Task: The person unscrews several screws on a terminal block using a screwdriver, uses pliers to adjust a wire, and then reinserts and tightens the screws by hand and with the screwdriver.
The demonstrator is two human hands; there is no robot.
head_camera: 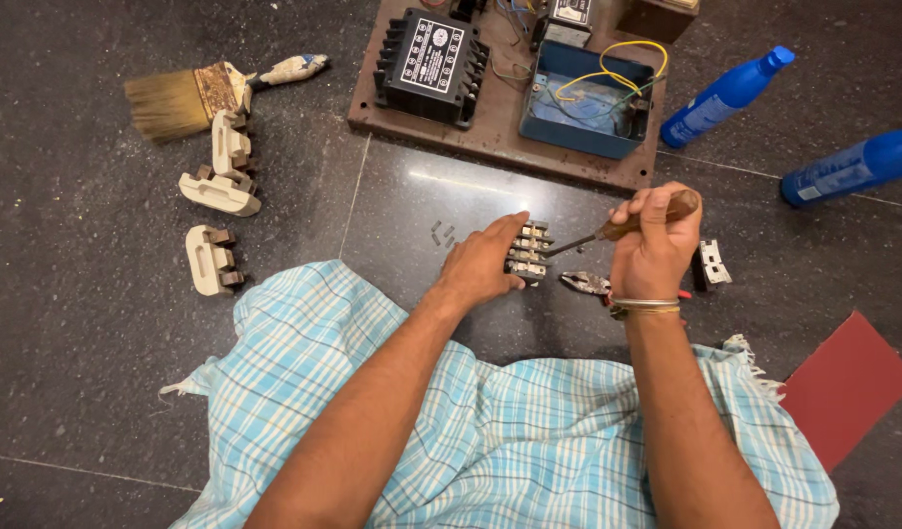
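Note:
My left hand (482,263) presses down on a small white switch block (531,250) with metal terminals, holding it on the dark stone floor. My right hand (653,245) grips a wooden-handled screwdriver (622,227) whose tip points into the block's right side. Pliers (586,284) lie on the floor just below the screwdriver, next to my right wrist. A few tiny metal screws (444,234) rest left of my left hand.
A brown board (490,132) at the top carries a black contactor (429,65) and an open blue box (588,98) with wires. Two blue bottles (725,95) lie right. Three cream fuse carriers (216,191) and a brush (191,98) lie left. A small white part (712,264) and a red sheet (843,387) sit right.

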